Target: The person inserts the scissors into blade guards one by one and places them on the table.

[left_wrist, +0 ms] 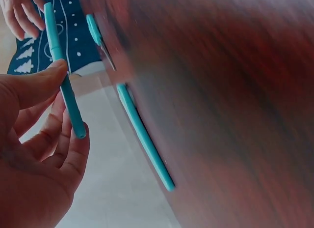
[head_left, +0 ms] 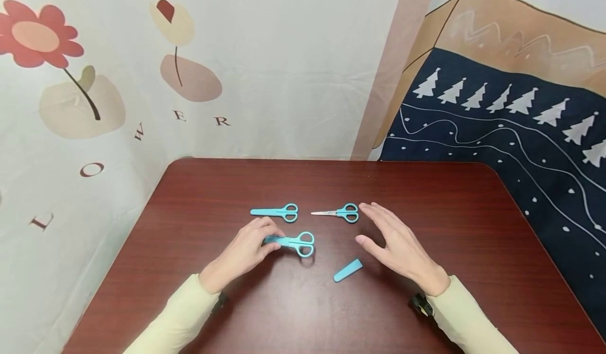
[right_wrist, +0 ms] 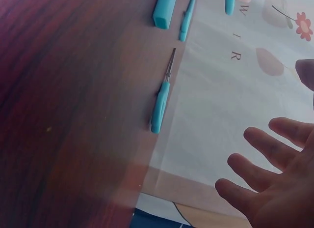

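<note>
My left hand (head_left: 248,246) pinches a pair of turquoise scissors (head_left: 300,243) by its sheathed blade, thumb on one side and fingers on the other. In the left wrist view these scissors (left_wrist: 55,39) are held up off the table, handles pointing away from the palm. My right hand (head_left: 400,246) hovers with fingers spread, holding nothing. Just left of its fingertips lie unsheathed scissors (head_left: 347,213), metal blades pointing left. A loose turquoise blade cover (head_left: 347,270) lies on the table between the hands. Behind my left hand rests another pair of scissors (head_left: 274,212) with its cover on.
Everything lies on a dark red-brown wooden table (head_left: 199,196) with rounded far corners. A pale cloth (head_left: 293,70) with flower prints hangs behind it. To the right hangs a navy cloth (head_left: 473,128) with white trees.
</note>
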`<act>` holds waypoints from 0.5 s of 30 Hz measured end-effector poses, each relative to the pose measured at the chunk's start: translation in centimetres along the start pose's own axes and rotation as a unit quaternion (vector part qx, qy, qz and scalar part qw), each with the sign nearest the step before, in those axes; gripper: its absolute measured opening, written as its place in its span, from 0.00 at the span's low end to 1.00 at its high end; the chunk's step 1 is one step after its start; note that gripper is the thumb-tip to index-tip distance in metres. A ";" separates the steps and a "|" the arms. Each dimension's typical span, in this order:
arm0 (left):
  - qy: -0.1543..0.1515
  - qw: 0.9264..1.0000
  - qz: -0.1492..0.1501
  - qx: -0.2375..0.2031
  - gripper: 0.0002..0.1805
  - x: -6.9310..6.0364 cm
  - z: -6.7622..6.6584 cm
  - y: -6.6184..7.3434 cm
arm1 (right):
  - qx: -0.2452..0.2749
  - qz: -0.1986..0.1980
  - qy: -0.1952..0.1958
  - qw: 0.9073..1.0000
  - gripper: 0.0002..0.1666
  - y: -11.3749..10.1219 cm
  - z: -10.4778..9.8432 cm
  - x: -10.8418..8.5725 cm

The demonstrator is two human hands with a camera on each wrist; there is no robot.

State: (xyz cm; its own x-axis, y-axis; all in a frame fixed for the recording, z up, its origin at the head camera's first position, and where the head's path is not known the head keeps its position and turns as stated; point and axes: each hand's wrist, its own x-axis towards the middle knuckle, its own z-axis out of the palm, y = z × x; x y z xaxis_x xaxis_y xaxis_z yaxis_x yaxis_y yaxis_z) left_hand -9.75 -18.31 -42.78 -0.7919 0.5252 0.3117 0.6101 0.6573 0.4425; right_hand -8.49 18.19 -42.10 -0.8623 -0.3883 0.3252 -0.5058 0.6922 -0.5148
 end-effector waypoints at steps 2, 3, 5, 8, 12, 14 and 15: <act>-0.009 1.000 -0.008 -0.003 0.11 0.0 -0.4 -0.5 | -0.002 -0.001 -0.001 1.000 0.41 0.0 -0.1 0.0; -0.014 1.000 -0.010 -0.005 0.10 0.1 -0.5 -0.8 | -0.004 -0.002 -0.002 1.000 0.41 0.1 -0.1 0.0; -0.021 1.000 -0.012 -0.013 0.10 0.2 -0.9 -1.3 | -0.007 -0.001 -0.003 1.000 0.41 0.1 -0.2 0.0; -0.030 0.999 -0.016 -0.028 0.10 0.4 -1.3 -2.3 | -0.009 0.002 -0.008 1.000 0.40 0.2 -0.2 0.0; -0.045 0.998 -0.029 -0.043 0.10 0.5 -1.6 -3.6 | -0.013 0.008 -0.010 1.000 0.39 0.4 -0.3 -0.2; -0.053 0.997 -0.038 -0.044 0.09 0.5 -1.6 -4.2 | -0.015 0.012 -0.010 1.000 0.39 0.5 -0.3 -0.2; -0.057 0.997 -0.042 -0.043 0.09 0.5 -1.7 -4.5 | -0.016 0.013 -0.009 1.000 0.39 0.5 -0.3 -0.2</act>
State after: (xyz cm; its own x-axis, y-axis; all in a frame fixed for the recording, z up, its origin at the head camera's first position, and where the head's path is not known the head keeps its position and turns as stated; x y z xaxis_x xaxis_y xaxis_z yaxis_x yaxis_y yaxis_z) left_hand -12.92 -21.89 -43.18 -0.8284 0.5319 0.1757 0.5338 0.6547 0.5351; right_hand -8.55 18.85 -42.19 -0.8759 -0.3806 0.2965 -0.4818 0.7215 -0.4972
